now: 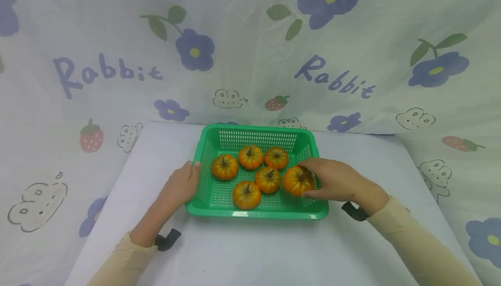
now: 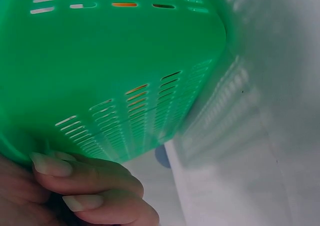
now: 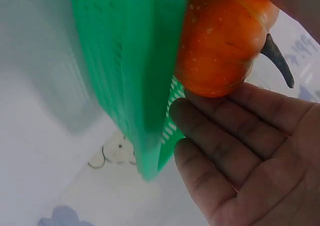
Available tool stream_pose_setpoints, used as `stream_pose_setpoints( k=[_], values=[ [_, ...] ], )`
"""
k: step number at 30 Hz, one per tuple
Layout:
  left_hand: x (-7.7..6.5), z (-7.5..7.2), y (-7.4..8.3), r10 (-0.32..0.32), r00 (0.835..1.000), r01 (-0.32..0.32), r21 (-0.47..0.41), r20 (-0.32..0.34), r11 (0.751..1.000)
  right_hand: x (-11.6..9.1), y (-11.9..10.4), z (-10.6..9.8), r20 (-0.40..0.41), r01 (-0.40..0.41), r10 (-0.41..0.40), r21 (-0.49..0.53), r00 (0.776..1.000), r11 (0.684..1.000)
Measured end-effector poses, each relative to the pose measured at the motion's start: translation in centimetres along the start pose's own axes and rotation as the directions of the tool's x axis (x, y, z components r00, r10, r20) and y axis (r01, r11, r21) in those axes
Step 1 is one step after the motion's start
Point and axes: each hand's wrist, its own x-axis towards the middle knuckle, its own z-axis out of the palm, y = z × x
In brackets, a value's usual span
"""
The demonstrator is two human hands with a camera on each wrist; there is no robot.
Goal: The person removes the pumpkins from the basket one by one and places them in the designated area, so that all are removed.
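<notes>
A green plastic basket (image 1: 258,213) with slotted walls holds several small orange pumpkins (image 1: 246,195). My left hand (image 1: 182,186) grips the basket's left rim, thumb on top; in the left wrist view its curled fingers (image 2: 100,178) lie against the outside wall below the rim. At the basket's right end, my right hand (image 1: 332,179) holds a pumpkin (image 1: 295,181) between thumb and fingers. The right wrist view shows this pumpkin (image 3: 220,45) just inside the basket wall, its dark stem sticking out, with fingertips touching its side. Whether it is lifted off the basket floor I cannot tell.
The basket stands on a white-covered table (image 1: 250,251). Behind it hangs a pale cloth (image 1: 242,72) printed with flowers, rabbits and strawberries. A black strap (image 1: 167,240) is on the left wrist, another strap (image 1: 354,211) on the right.
</notes>
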Motion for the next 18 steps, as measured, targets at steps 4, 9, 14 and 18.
stream_pose_setpoints(
  k=[4, 9, 14, 18],
  values=[
    [0.0, -0.1, -0.1, 0.000, 1.000, 0.000, -0.009, -0.002, 1.000, -0.5, 0.4, -0.9, -0.033, -0.013, 0.014, 0.019, 0.999, 1.000],
    [0.0, 0.0, -0.1, 0.004, 1.000, -0.004, -0.014, -0.003, 1.000, -1.0, 0.8, -1.6, -0.057, -0.040, 0.042, 0.031, 0.998, 0.999],
    [0.0, 0.0, -0.1, 0.004, 1.000, -0.004, -0.017, -0.002, 1.000, -1.4, 1.3, -2.0, -0.070, -0.081, 0.084, 0.042, 0.994, 0.996],
    [0.0, 0.0, -0.1, 0.004, 1.000, -0.004, -0.018, -0.005, 1.000, -1.8, 1.8, -2.1, -0.083, -0.101, 0.105, 0.055, 0.991, 0.993]
  ],
)
